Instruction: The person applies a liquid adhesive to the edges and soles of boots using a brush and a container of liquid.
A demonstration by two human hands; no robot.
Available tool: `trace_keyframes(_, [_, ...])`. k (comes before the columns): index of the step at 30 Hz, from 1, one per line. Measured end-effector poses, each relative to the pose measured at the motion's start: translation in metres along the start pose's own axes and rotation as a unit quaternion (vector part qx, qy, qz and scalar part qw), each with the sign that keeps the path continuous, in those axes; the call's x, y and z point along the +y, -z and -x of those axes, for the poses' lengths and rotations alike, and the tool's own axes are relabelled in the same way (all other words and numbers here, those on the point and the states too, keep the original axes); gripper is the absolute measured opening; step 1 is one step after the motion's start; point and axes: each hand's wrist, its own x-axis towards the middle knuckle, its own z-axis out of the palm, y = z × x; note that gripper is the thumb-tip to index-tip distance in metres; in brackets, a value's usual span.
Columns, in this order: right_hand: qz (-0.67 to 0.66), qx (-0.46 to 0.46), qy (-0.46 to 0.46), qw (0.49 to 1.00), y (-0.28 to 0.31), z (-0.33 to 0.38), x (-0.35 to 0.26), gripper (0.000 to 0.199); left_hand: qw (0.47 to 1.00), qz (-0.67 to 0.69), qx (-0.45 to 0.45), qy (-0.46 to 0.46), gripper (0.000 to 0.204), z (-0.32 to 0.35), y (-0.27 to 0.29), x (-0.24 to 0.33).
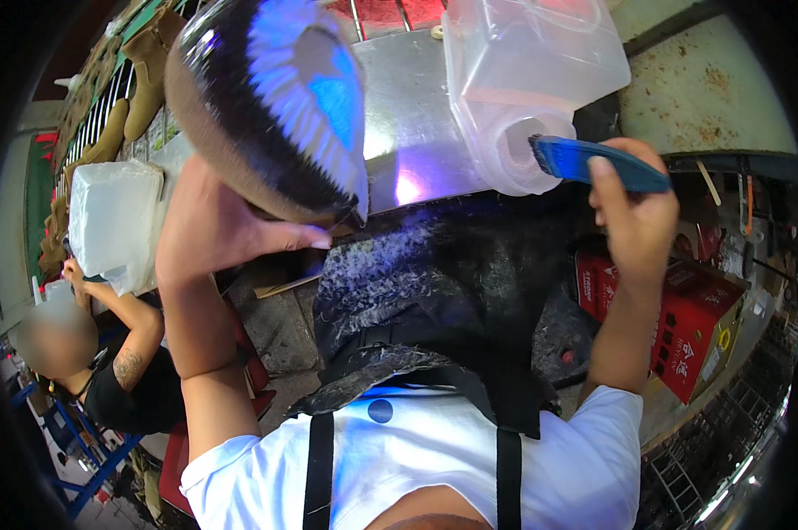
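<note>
Left hand (218, 225) wrapped around the underside of a dark bowl (271, 106) — fingers curled beneath its lower rim, thumb side hidden behind. Held the bowl up and tilted, upper left of centre, its inside lit blue and ringed with black bristly fringe. Right hand (633, 221) closed on a blue brush (593, 163), fingers pressed over the handle, bristle end pointing left. Touched or just overlapped the mouth of a clear plastic jug (532, 79) lying on its side — contact not certain. Below both, a black apron (452, 291), flecked pale, spread over the lap, above a white shirt (417, 450) with black straps. Behind the jug, a metal table (408, 115). At right, a red carton (695, 318). At left, a white tub (112, 212), another person's hand (70, 269) just beside it.
</note>
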Motion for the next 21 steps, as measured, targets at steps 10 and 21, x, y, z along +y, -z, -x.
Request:
trace_keyframes(10, [-0.013, -0.082, 0.022, 0.996, -0.009, -0.009, 0.022, 0.022, 0.993, -0.039, 0.069, 0.092, 0.077, 0.036, -0.017, 0.006])
trace_keyframes(21, [-0.247, -0.001, -0.16, 0.956, 0.006, -0.002, 0.03, 0.022, 0.883, 0.412, 0.114, 0.194, 0.105, 0.032, -0.019, -0.021])
